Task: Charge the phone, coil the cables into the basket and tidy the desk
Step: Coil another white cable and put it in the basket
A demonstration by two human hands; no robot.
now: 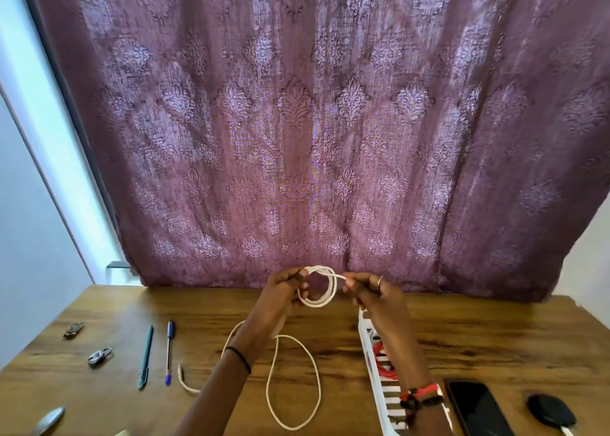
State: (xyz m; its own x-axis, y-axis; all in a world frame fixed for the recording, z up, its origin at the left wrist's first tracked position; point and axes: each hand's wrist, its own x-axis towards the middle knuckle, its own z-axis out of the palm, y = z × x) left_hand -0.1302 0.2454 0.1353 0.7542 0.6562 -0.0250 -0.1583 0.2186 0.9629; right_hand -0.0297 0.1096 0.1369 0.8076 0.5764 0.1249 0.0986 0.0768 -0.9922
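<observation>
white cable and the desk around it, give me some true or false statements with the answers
1. The left hand and the right hand both hold a coil of the white cable. True.
2. The whole cable is coiled. False: a long loop of it lies loose on the desk.
3. Two pens lie left of the left arm. True.
4. The phone lies in the basket. False: it lies on the desk, right of the basket.
5. The basket holds nothing. False: a red cable shows in it.
</observation>
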